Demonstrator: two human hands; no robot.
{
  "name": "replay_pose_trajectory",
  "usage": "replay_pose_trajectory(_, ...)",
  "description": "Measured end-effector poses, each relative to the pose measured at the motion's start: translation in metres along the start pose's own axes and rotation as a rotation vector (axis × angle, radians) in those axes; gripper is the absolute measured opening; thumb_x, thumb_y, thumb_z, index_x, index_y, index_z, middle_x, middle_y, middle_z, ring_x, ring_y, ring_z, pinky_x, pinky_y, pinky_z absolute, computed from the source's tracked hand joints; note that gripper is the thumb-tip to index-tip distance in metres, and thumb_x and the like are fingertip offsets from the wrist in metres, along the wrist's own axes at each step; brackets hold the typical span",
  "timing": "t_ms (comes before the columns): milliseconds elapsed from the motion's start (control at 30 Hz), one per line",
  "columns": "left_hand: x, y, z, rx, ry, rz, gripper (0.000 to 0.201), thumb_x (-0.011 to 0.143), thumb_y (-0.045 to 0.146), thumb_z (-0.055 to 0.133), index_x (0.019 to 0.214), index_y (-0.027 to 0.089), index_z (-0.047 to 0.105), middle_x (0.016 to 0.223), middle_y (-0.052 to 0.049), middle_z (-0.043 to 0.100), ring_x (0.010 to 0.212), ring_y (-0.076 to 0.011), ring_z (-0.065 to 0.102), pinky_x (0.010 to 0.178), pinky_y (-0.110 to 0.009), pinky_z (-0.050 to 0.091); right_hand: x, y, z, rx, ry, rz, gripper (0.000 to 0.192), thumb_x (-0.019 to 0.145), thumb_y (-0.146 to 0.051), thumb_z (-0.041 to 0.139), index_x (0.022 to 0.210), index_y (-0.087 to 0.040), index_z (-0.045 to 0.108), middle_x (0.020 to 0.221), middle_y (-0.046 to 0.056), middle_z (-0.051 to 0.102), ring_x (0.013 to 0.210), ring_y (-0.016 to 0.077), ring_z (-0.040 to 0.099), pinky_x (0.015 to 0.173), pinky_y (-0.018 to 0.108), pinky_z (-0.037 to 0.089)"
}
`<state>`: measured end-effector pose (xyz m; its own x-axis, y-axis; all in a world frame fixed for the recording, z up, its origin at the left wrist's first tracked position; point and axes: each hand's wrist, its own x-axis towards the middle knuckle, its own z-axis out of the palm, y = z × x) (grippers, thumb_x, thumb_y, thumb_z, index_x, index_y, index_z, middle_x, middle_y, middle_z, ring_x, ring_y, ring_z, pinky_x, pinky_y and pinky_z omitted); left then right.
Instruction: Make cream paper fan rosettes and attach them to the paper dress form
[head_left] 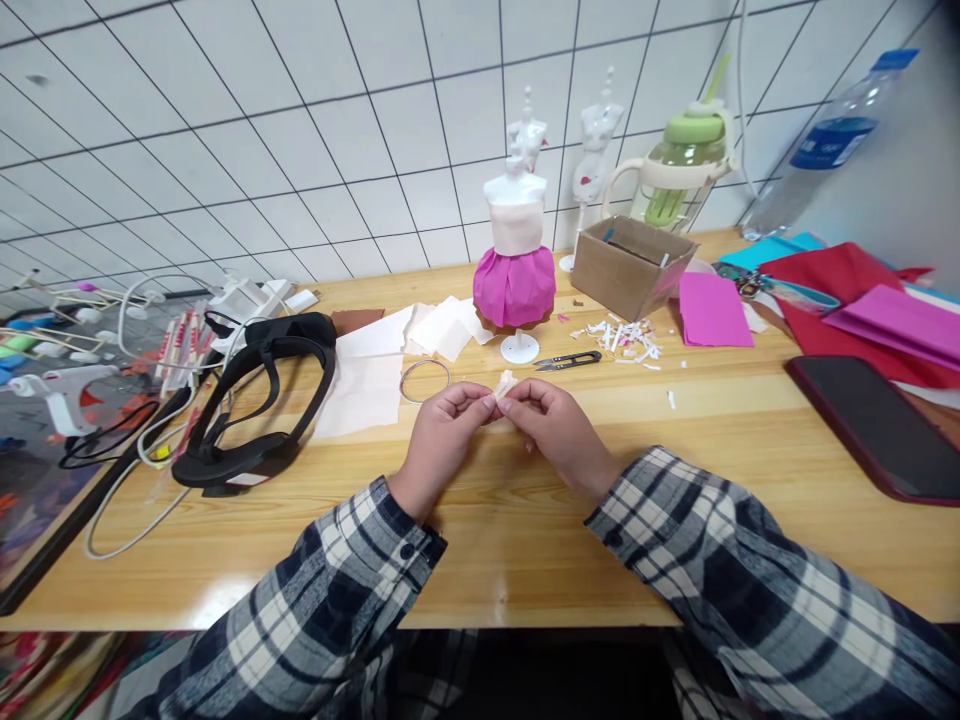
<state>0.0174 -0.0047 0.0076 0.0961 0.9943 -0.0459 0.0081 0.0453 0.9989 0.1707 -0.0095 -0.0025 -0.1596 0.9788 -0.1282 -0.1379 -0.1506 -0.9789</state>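
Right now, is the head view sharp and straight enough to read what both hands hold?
Head view: evenly lit, soft shadows, no harsh glare. Wide-angle distortion bows the wall tiles and table edge. Left hand and right hand are sharp, pinching a small pale paper piece whose folds are too small to read.

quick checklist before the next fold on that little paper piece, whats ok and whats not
1. Both hands on the piece: left hand and right hand pinch the small paper piece between fingertips - ok.
2. Piece held clear of the wooden table - ok.
3. Fold edges lined up: too small to see - cannot tell.
4. Snips close by, lying just beyond the hands - ok.
5. Mannequin with the pink skirt stands upright behind the hands - ok.
6. Paper scraps scattered beside the cardboard box - not ok.
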Motion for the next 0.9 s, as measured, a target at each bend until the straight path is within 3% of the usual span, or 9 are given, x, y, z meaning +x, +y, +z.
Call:
replay_pose_trajectory(200, 0.006, -0.008, -0.009, -0.11, -0.006, -0.011, 0.026, 0.074, 0.038, 0.076, 0.089, 0.019, 0.068, 0.083, -0.001, 0.072, 0.082, -0.0158, 0.068, 0.087, -0.031, 0.053, 0.002, -0.007, -0.01, 0.073, -0.118, 0.01, 0.034, 0.069, -0.038, 0.077, 0.097, -0.019, 0.069, 0.083, 0.001, 0.067, 0.066, 0.0109, 0.056, 0.047, 0.019, 0.044)
replay_pose_trajectory(300, 0.007, -0.008, -0.012, 0.011, -0.037, 0.038, 0.029, 0.075, 0.043, 0.074, 0.092, 0.02, 0.068, 0.092, -0.004, 0.073, 0.09, -0.0197, 0.069, 0.09, -0.035, 0.053, 0.003, -0.007, -0.015, 0.123, -0.107, 0.045, 0.035, 0.07, -0.035, 0.077, 0.101, -0.021, 0.071, 0.084, 0.001, 0.069, 0.069, 0.0106, 0.058, 0.051, 0.019, 0.045)
replay_pose_trajectory(400, 0.004, -0.002, -0.014, 0.225, -0.075, 0.173, 0.024, 0.082, 0.043, 0.067, 0.091, 0.02, 0.068, 0.094, -0.006, 0.073, 0.092, -0.0211, 0.068, 0.089, -0.035, 0.053, 0.007, -0.007, -0.023, 0.153, -0.119, 0.12, 0.043, 0.067, -0.033, 0.08, 0.106, -0.023, 0.069, 0.08, 0.0, 0.07, 0.07, 0.012, 0.061, 0.054, 0.02, 0.047)
replay_pose_trajectory(500, 0.002, 0.008, -0.017, 0.551, -0.228, 0.424, 0.016, 0.088, 0.035, 0.061, 0.088, 0.021, 0.069, 0.093, -0.006, 0.073, 0.092, -0.0202, 0.066, 0.097, -0.037, 0.047, 0.014, -0.009, -0.035, -0.021, -0.171, 0.164, 0.028, 0.061, -0.031, 0.081, 0.083, -0.017, 0.072, 0.071, 0.001, 0.069, 0.062, 0.0119, 0.059, 0.054, 0.022, 0.047)
replay_pose_trajectory(600, 0.001, 0.016, -0.022, 0.806, -0.396, 0.608, 0.017, 0.092, 0.027, 0.054, 0.09, 0.023, 0.07, 0.092, -0.004, 0.073, 0.095, -0.0189, 0.065, 0.112, -0.043, 0.03, 0.019, -0.013, -0.047, -0.298, -0.275, 0.073, 0.013, 0.067, -0.029, 0.073, 0.073, -0.018, 0.073, 0.065, -0.001, 0.066, 0.056, 0.0096, 0.052, 0.054, 0.022, 0.044)
replay_pose_trajectory(767, 0.001, 0.018, -0.025, 0.988, -0.543, 0.681, 0.023, 0.092, 0.022, 0.051, 0.097, 0.028, 0.073, 0.1, -0.003, 0.074, 0.104, -0.0184, 0.064, 0.118, -0.046, 0.019, 0.022, -0.018, -0.058, -0.626, -0.499, -0.122, 0.017, 0.074, -0.02, 0.06, 0.08, -0.021, 0.077, 0.076, -0.001, 0.069, 0.065, 0.0126, 0.058, 0.063, 0.025, 0.046)
replay_pose_trajectory(900, -0.002, 0.017, -0.02, 1.027, -0.641, 0.693, 0.027, 0.093, 0.02, 0.048, 0.103, 0.03, 0.072, 0.099, -0.002, 0.075, 0.105, -0.0178, 0.063, 0.118, -0.045, 0.017, 0.022, -0.02, -0.062, -0.77, -0.543, -0.221, 0.015, 0.079, -0.021, 0.063, 0.081, -0.021, 0.077, 0.082, 0.001, 0.071, 0.075, 0.0143, 0.062, 0.071, 0.026, 0.046)
